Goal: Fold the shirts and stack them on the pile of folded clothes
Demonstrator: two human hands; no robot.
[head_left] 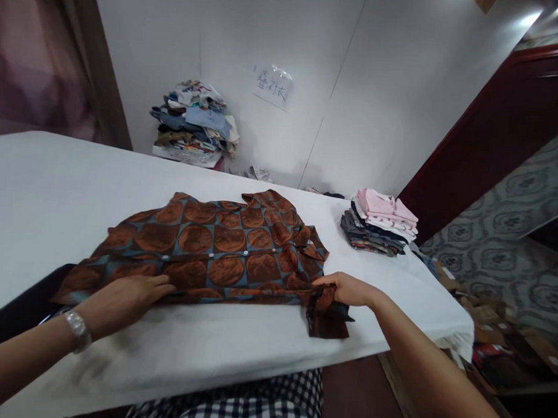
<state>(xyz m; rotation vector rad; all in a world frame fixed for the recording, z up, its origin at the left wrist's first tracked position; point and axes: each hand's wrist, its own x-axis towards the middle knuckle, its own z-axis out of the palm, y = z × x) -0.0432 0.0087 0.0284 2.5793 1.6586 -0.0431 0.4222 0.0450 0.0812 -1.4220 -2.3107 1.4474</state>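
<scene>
A brown and teal button-up shirt [197, 237] with large round prints lies spread on the white table, its collar toward the right and small pale buttons along the front. My left hand [129, 298], with a clear band at the wrist, rests over the shirt's near edge on the left. Its fingers are stretched out along the fabric. At the near right corner my right hand [343, 288] is closed on bunched shirt cloth. A cuff-like end of fabric hangs from that grip onto the table; the fingertips are partly hidden.
The white-covered table [250, 331] has its near edge close to my body. A stack of folded clothes [377, 222], pink on top, sits at the right. A taller clothes pile [197, 122] stands by the back wall, near a handwritten sign [272, 85]. Boxes [536, 346] lie beyond the right edge.
</scene>
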